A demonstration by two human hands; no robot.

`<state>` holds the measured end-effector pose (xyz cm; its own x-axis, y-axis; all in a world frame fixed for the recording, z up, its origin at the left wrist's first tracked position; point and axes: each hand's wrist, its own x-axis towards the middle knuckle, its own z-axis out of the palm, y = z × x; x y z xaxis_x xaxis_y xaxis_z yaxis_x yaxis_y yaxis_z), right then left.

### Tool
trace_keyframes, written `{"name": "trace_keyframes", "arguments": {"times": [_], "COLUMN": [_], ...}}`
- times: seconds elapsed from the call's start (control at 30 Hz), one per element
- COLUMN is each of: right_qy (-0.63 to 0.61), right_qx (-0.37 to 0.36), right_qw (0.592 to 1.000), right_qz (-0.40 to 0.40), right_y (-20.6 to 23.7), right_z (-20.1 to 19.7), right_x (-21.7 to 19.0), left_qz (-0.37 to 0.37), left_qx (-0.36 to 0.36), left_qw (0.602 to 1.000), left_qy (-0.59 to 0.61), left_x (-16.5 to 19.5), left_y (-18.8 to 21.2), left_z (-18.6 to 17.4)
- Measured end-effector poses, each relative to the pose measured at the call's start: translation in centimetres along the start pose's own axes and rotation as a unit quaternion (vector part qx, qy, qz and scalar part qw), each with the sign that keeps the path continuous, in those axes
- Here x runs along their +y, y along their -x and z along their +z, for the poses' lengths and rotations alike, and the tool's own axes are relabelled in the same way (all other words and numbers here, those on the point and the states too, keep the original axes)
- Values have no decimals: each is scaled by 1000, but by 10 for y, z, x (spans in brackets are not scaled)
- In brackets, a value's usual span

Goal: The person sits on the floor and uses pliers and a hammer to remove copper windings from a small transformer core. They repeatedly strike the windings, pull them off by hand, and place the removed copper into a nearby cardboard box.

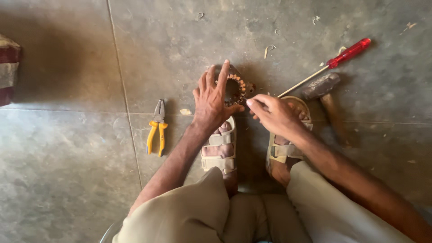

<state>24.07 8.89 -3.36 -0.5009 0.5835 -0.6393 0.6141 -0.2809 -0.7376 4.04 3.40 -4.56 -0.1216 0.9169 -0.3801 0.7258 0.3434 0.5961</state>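
Motor stator [235, 90], ring-shaped, on floor just beyond feet: left hand [211, 101] spread flat upon it; right hand [274, 114] pinching at its right edge.

The person wears loose khaki trousers [193, 211], the cloth plain and lightly creased over both legs. On each foot sits an open sandal: the left sandal [219, 150] has two broad beige straps with a small buckle, and the right sandal [284, 150] shows a matching beige strap over a worn tan footbed. Both forearms are bare, with no sleeve, watch or ring in view on the left hand [211, 101] or the right hand [275, 114].
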Motion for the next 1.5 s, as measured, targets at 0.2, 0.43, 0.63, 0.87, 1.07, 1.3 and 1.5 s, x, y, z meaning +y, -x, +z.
{"name": "trace_keyframes", "arguments": {"times": [0.2,0.43,0.63,0.87,1.07,1.3,1.5], "right_qy": [-24,14,131,112,84,50,36], "right_qx": [-12,23,73,89,37,37,35], "right_qw": [998,998,988,988,990,994,992], "right_qz": [52,57,31,55,109,93,117], "right_y": [-15,-17,-20,-9,-14,-13,-17], "right_z": [9,15,13,9,5,4,6], "right_x": [5,-10,-14,-5,-11,-10,0], "left_qz": [-37,-20,-18,-4,-6,-2,4], "left_qx": [3,11,30,26,24,27,57], "left_qw": [999,999,999,999,999,999,997], "left_qy": [12,-28,-40,-21,-23,-42,-47], "left_x": [9,10,9,13,16,17,19], "left_y": [0,-4,-3,-2,-2,-1,2], "left_z": [8,10,13,11,9,12,19]}}
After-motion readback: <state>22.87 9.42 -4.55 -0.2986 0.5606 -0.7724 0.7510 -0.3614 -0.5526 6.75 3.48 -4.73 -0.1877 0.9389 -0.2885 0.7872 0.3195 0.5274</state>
